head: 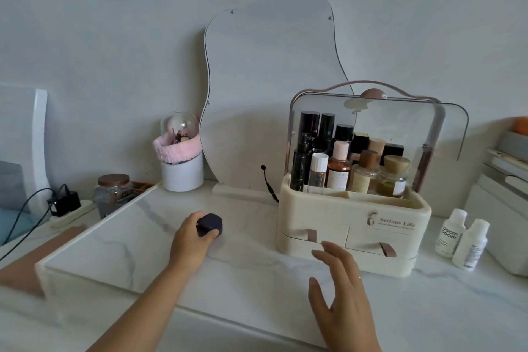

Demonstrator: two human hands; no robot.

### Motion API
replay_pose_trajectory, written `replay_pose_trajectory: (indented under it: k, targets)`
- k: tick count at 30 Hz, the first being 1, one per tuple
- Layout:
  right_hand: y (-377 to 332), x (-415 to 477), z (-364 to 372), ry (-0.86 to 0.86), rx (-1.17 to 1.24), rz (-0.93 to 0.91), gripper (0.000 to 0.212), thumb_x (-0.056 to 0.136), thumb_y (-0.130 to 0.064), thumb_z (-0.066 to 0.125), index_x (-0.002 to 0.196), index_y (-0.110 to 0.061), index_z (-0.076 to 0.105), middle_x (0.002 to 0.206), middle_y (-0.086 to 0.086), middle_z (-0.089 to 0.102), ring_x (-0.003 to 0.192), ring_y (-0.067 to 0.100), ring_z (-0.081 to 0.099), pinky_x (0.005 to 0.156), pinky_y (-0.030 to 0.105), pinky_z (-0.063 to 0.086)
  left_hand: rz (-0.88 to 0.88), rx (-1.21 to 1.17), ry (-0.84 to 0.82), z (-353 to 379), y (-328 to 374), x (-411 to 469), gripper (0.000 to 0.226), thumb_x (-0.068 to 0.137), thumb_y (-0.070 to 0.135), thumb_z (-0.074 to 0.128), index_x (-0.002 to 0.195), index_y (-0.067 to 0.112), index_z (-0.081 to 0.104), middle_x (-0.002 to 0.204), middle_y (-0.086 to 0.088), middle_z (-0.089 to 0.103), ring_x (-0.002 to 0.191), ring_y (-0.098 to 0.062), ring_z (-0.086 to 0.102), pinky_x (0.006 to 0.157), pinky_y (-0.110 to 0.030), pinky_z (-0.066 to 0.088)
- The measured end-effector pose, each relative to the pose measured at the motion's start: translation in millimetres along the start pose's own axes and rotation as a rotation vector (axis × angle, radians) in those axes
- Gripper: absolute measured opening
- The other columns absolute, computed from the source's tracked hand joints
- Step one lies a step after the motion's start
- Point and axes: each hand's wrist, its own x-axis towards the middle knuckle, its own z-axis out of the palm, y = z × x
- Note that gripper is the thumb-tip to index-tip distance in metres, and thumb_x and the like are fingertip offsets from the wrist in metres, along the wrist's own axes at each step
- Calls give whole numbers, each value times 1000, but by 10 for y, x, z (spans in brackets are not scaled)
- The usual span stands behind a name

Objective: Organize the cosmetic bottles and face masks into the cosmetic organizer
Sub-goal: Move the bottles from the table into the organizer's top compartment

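A cream cosmetic organizer (354, 217) stands on the marble tabletop, right of centre, with its clear lid raised. Several bottles (340, 163) stand upright in its top compartment. It has drawers with brown pull tabs at the front. My left hand (191, 240) grips a small dark faceted jar (210, 224) on the tabletop, left of the organizer. My right hand (340, 286) hovers with its fingers spread just in front of the organizer's lower drawer, holding nothing. Two white bottles (461, 238) stand on the table right of the organizer.
A wavy mirror (268, 80) leans on the wall behind. A white cup with a pink headband (181, 168) stands at its left. A glass jar (113, 191) and a power strip with cables (64, 206) sit far left. Stacked boxes (505, 180) fill the right edge.
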Motion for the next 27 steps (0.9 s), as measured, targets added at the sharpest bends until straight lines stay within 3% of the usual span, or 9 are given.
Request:
replay_pose_trajectory:
  k: [3, 6, 8, 13, 17, 21, 24, 27]
  targets:
    - [-52, 74, -113, -57, 50, 54, 33, 78, -38, 50, 110, -46, 48, 127, -31, 40, 121, -9, 42, 83, 1, 37, 91, -160, -121, 36, 294, -297, 42, 75, 6, 73, 108, 28, 59, 104, 4, 65, 100, -16, 62, 77, -16, 44]
    - [-197, 250, -300, -258, 102, 59, 42, 84, -33, 64, 116, -50, 44, 124, -33, 42, 119, -7, 44, 91, 1, 34, 230, -243, -359, 53, 759, -681, 47, 74, 9, 75, 109, 35, 59, 106, 12, 65, 99, 2, 61, 77, -8, 47]
    - [-271, 423, -442, -399, 162, 111, 45, 83, -30, 69, 116, -50, 44, 119, -33, 49, 111, -9, 51, 90, 5, 42, 320, -239, -455, 92, 1037, -855, 48, 71, 15, 78, 111, 36, 61, 105, 16, 66, 100, 2, 62, 80, -9, 47]
    - [-346, 850, -903, -449, 348, 195, 49, 76, -15, 76, 119, -30, 58, 110, -12, 69, 91, 7, 68, 79, 27, 58, 507, -346, -514, 149, 1534, -929, 52, 68, 19, 81, 115, 31, 63, 109, 17, 62, 109, -6, 59, 89, -22, 51]
    - [-327, 1132, -1184, -490, 375, 157, 41, 70, -24, 76, 109, -26, 65, 102, -6, 72, 84, 22, 70, 76, 29, 58, 536, -400, -484, 226, 1809, -902, 50, 67, 25, 80, 113, 29, 62, 106, 13, 66, 103, -2, 62, 85, -22, 53]
    - [-181, 1332, -1218, -459, 290, 175, 41, 63, -34, 78, 101, -22, 70, 95, -4, 75, 86, 14, 69, 76, 25, 55, 572, -370, -382, 410, 1830, -901, 48, 71, 43, 72, 116, 32, 59, 111, 20, 65, 103, 7, 59, 88, -12, 46]
    - [8, 1433, -1104, -289, 246, 265, 37, 67, -35, 80, 100, -23, 70, 89, -5, 76, 86, 13, 70, 83, 31, 57, 709, -83, -212, 577, 1665, -844, 55, 80, 60, 52, 127, 29, 54, 123, 23, 54, 117, 12, 43, 97, -6, 33]
    - [122, 1516, -979, -177, 135, 331, 28, 72, -28, 79, 98, -21, 69, 88, -4, 74, 85, 14, 70, 82, 33, 57, 832, 188, -97, 749, 1442, -750, 55, 88, 51, 40, 133, 21, 49, 137, 9, 49, 132, -5, 34, 110, -16, 18]
